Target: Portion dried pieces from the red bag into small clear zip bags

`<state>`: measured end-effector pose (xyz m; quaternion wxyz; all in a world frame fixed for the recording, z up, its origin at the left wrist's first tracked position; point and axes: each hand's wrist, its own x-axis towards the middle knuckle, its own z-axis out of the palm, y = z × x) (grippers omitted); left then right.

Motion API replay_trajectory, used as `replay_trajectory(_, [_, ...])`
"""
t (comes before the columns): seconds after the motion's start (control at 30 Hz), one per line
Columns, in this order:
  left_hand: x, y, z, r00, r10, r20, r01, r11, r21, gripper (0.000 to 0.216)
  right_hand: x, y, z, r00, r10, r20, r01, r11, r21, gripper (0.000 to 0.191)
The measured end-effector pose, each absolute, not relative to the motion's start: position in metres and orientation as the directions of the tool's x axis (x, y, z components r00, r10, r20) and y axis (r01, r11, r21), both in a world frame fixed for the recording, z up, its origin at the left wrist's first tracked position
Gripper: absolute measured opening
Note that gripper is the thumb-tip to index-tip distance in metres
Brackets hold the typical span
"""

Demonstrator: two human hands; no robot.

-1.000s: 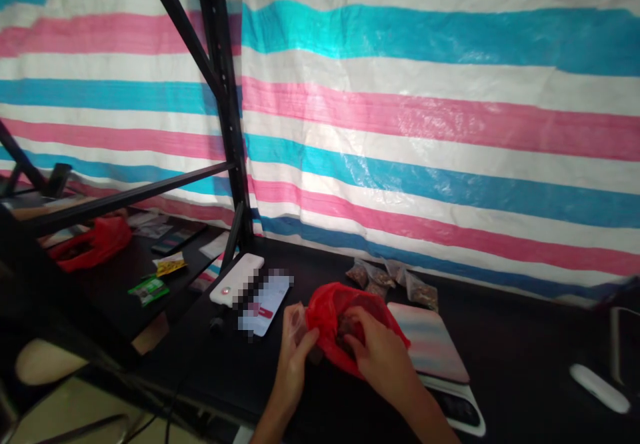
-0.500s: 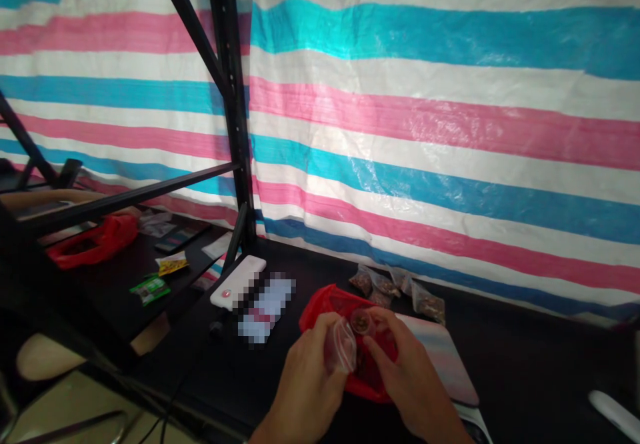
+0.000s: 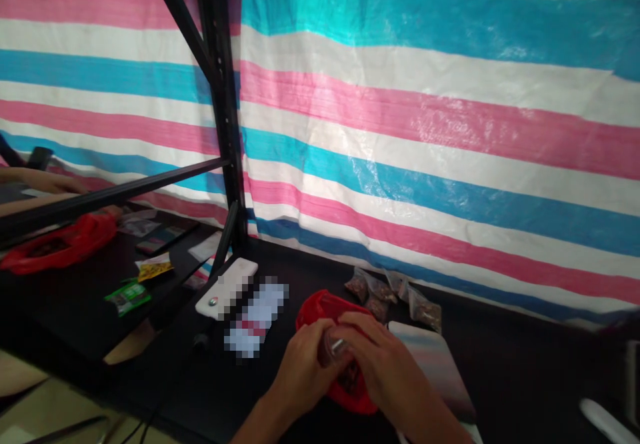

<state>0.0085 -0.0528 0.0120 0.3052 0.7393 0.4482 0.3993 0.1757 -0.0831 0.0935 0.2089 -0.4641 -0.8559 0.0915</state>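
Observation:
My left hand (image 3: 303, 367) pinches a small clear zip bag (image 3: 328, 345), mostly hidden by the fingers. Bent over the bag's mouth, my right hand (image 3: 377, 357) grips a small clear cup (image 3: 339, 346), of which only a shiny part shows between the hands. Whether anything is falling from the cup cannot be made out. Beneath both hands lies an open red plastic bag (image 3: 320, 307), with dark brown bits (image 3: 349, 379) inside. Behind it are several small filled zip bags (image 3: 425, 312) holding brown bits.
A flat pale board (image 3: 435, 357) lies right of the red bag. To the left are a white device (image 3: 227, 287) and a blurred-out sheet (image 3: 257, 317). Beyond the black frame (image 3: 220, 97), another person's arm (image 3: 40, 181) reaches near a second red bag (image 3: 75, 241).
My right hand has brought the cup left and tipped it over at the zip bag in my left hand. The hands now meet. The view has shifted slightly right.

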Motion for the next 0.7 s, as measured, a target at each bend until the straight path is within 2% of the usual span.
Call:
replay_trajectory(0.17, [0.001, -0.054, 0.006, 0.25, 0.877, 0.41, 0.431, -0.48, 0.764, 0.023, 0.178, -0.092, 0.087, -0.509, 0.763, 0.397, 0.794, 0.595, -0.125, 0.05])
replay_trajectory(0.37, [-0.01, -0.05, 0.017, 0.149, 0.934, 0.326, 0.379, -0.358, 0.853, 0.015, 0.179, -0.091, 0.09, -0.339, 0.801, 0.494, 0.914, 0.404, -0.028, 0.042])
replay_trajectory(0.43, [-0.014, -0.052, 0.018, 0.045, 0.952, 0.304, 0.307, -0.303, 0.902, 0.016, 0.175, -0.093, 0.092, -0.323, 0.857, 0.402, 0.931, 0.363, -0.026, 0.045])
replay_trajectory(0.57, [-0.018, -0.078, 0.011, -0.196, 0.952, 0.234, 0.201, -0.195, 0.96, 0.029, 0.171, -0.098, 0.083, -0.326, 0.939, 0.108, 0.944, 0.329, -0.008, 0.052])
replay_trajectory(0.63, [-0.015, -0.099, 0.001, -0.354, 0.912, 0.205, 0.227, -0.129, 0.965, 0.031, 0.174, -0.1, 0.071, -0.299, 0.953, 0.057, 0.954, 0.297, 0.043, 0.052])
replay_trajectory(0.7, [-0.009, -0.119, -0.009, -0.425, 0.88, 0.212, 0.292, -0.088, 0.952, 0.03, 0.178, -0.099, 0.061, -0.267, 0.962, 0.063, 0.961, 0.261, 0.088, 0.052])
